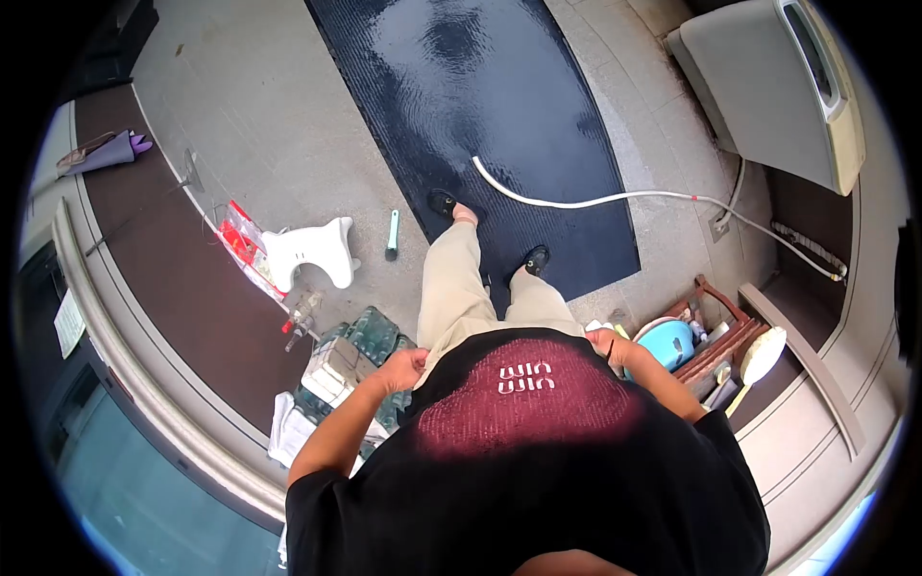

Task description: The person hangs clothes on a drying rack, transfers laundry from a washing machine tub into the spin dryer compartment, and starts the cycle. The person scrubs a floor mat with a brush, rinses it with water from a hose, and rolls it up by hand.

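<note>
At the left hip, my left hand (403,369) has its fingers pressed together on the side of the beige trousers (452,281). My right hand (609,346) is at the other hip, fingers curled in against the trouser fabric near the hem of the black shirt (538,480); its fingertips are partly hidden. Both feet, in dark shoes, stand on a wet dark ribbed mat (538,106). On the floor to the left lie a brush with a pale green handle (393,230) and, farther left, a white stool (312,252).
A white hose (576,204) runs across the mat to the right wall. Right of me, a wooden rack (735,336) holds a blue basin (665,344). Packs of green bottles (373,334) stand by my left arm. A large grey-white appliance (744,86) is upper right.
</note>
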